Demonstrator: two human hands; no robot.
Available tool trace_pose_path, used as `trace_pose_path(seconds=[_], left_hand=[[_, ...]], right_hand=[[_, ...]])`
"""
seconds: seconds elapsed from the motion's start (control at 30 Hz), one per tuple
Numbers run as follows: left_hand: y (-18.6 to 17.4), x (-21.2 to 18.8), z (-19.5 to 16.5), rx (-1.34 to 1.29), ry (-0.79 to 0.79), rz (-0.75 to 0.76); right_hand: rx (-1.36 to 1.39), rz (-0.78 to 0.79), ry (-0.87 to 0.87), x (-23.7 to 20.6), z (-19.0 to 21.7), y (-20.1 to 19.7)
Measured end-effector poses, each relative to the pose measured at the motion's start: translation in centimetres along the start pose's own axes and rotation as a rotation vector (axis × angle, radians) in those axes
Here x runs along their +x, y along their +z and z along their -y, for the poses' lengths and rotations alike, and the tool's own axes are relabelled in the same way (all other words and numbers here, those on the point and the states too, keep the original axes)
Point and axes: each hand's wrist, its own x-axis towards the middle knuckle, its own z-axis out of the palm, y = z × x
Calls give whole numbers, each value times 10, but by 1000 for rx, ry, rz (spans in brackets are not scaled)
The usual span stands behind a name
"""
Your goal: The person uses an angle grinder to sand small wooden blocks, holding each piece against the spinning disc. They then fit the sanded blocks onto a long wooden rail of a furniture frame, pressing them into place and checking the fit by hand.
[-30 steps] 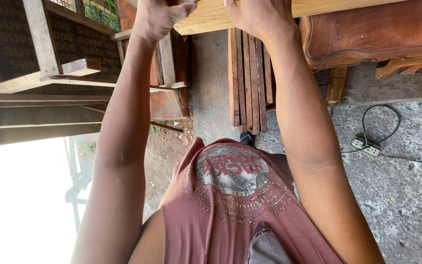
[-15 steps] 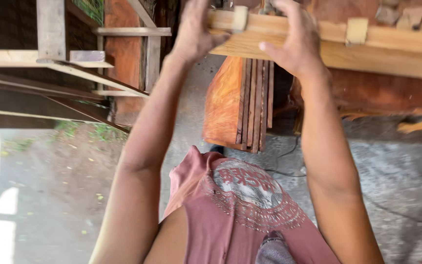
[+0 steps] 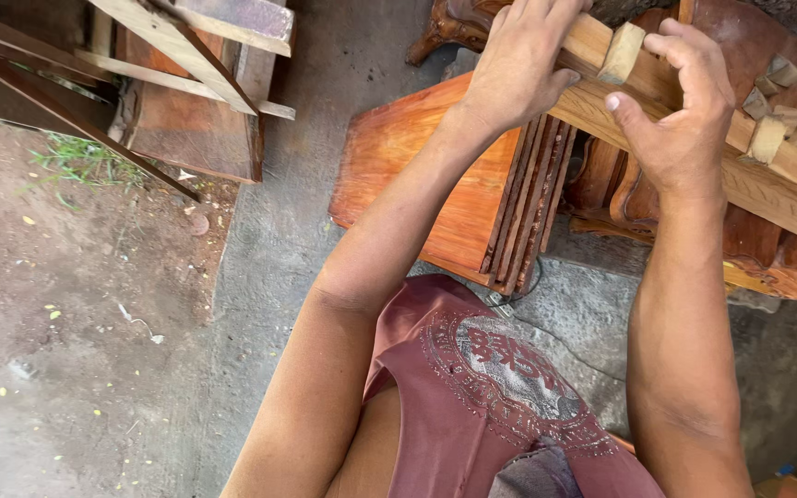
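Both hands slid along since before, left hand (image 3: 518,65) and right hand (image 3: 680,115) wrapped round pale wooden rail (image 3: 786,180), small blocks stuck on it

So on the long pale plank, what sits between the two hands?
In the head view, a small pale wooden block sits on the plank between the left hand and the right hand.

One head-worn view looks steeply down along the person's own arms; it sits close to the left hand (image 3: 518,65) and right hand (image 3: 680,115); the concrete floor (image 3: 297,212) lies farther below.
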Motion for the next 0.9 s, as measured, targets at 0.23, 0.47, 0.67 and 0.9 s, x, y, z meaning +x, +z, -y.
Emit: trace_pose_path(seconds=[0.23, 0.47, 0.67, 0.9], left_hand=[[11, -1, 7, 22, 24, -28], [17, -2, 12, 58, 23, 40], [7, 3, 6, 81, 40, 37], [1, 2, 5, 65, 35, 68]], right_hand=[[44, -29, 5, 10, 3, 18], [67, -43, 15, 4, -11, 24], [75, -34, 26, 3, -8, 23], [244, -57, 122, -4, -10, 28]])
